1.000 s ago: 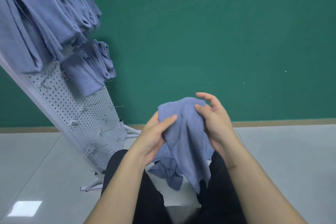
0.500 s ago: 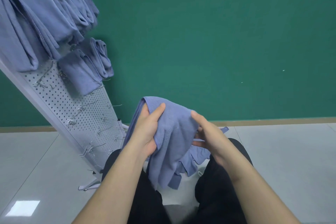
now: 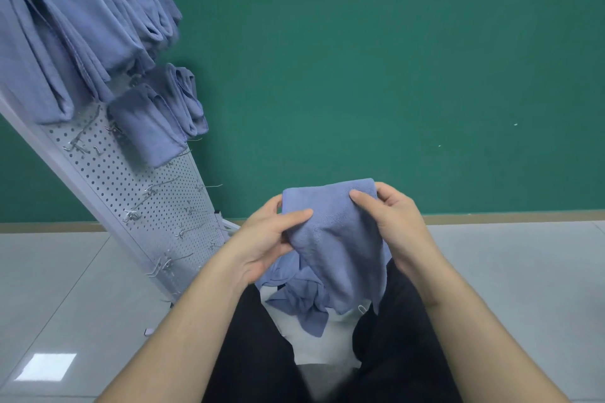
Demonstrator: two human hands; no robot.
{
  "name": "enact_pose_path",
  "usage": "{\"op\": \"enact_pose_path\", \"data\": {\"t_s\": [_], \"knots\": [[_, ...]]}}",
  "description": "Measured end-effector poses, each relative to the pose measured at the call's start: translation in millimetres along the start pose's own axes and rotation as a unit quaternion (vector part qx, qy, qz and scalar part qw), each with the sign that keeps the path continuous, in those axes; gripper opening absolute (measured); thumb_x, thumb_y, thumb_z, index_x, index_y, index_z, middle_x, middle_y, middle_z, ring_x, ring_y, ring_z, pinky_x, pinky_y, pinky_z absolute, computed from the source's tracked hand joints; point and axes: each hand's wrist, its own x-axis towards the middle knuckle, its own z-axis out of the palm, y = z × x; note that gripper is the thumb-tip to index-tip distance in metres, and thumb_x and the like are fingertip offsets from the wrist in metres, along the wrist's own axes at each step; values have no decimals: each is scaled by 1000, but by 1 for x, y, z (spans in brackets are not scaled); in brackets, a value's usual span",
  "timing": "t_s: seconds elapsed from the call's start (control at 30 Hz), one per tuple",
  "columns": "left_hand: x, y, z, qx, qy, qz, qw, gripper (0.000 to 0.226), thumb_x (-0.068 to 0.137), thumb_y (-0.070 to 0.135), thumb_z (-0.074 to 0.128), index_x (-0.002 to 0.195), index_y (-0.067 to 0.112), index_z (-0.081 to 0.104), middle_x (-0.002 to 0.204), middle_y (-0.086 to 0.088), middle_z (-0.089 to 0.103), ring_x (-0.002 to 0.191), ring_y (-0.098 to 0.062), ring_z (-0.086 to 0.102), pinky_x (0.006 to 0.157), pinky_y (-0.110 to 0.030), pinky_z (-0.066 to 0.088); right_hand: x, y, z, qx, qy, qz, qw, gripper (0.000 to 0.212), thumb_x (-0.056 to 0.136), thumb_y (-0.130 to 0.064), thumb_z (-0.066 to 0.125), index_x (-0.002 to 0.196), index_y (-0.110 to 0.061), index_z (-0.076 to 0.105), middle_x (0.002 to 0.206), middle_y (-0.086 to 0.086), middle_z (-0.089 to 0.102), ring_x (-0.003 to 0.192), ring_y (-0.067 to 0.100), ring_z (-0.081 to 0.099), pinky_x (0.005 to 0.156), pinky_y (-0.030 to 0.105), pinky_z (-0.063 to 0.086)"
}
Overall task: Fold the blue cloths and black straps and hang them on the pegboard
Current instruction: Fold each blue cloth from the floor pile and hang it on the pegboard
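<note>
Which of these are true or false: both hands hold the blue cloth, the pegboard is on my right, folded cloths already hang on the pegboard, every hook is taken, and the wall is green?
1. Both hands hold the blue cloth. True: the left hand and the right hand pinch the blue cloth at its top edge.
2. The pegboard is on the right. False: the pegboard leans at the left.
3. Folded cloths already hang on the pegboard. True: folded cloths hang on its upper part.
4. Every hook is taken. False: bare hooks show lower down.
5. The wall is green. True: the wall is green.
</note>
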Motion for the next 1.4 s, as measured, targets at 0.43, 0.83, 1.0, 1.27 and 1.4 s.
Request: {"op": "enact_pose_path", "data": {"t_s": [0.43,0.83,1.0,1.27,1.4], "knots": [[5,20,-4,62,68,69,993,13,92,16,70,103,21,77,91,6,75,79,-6,64,73,-24,51,22,-19,-17,-94,-35,-22,995,23,91,-22,72,99,-22,50,71,4,57,68,17,50,74,36,46],[15,40,-10,258,14,77,963,27,89,2,70,104,23,74,103,-2,75,91,-14,67,82,-30,58,34,-34,-28,-39,-139,54,988,34,92,-10,68,123,-23,70,86,-6,64,90,13,61,91,37,56],[24,43,-12,242,37,77,967,22,85,9,77,90,30,78,94,-13,61,83,-20,59,89,-46,56,41,-30,-23,-206,-104,-9,973,39,96,-1,54,115,-33,69,74,1,42,68,17,44,74,36,49],[28,43,-6,241,67,88,964,41,82,3,79,108,33,70,116,-1,52,89,-17,61,84,-28,56,54,-33,-24,-197,-69,3,978,54,92,1,52,122,-42,61,124,-5,56,87,18,58,85,37,51],[28,47,-6,296,27,75,952,38,81,0,79,107,26,73,109,-2,72,107,-11,68,94,-23,52,53,-40,-26,-181,-107,35,977,30,93,-5,64,112,-26,71,103,4,76,80,16,60,81,29,54]]}}
